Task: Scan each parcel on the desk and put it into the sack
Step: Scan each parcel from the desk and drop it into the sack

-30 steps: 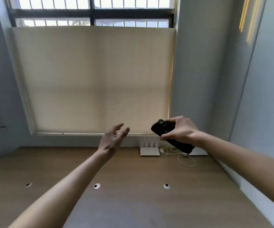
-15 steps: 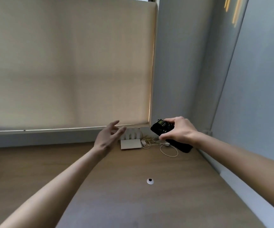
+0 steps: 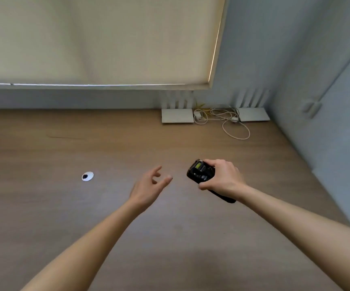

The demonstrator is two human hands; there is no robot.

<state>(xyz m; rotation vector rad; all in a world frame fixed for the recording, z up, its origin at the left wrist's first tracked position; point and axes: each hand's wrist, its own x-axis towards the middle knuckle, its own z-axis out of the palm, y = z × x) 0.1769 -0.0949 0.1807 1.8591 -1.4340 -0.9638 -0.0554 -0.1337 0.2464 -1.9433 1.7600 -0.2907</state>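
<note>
Gripping a black handheld scanner (image 3: 202,174) in the right hand (image 3: 222,178), fingers and thumb curled round its body, above the wooden desk (image 3: 43,206) toward the right side. Lying with its long axis running from near right to far left, head end pointing far left, a small lit green display facing up (writing on it too small to read). Hovering just left of it, the left hand (image 3: 149,187), fingers loosely spread, holding nothing. Sitting at the far edge: two white routers (image 3: 177,115), tangled white cables (image 3: 228,120). Showing farther left, a round cable grommet (image 3: 87,176).
</note>
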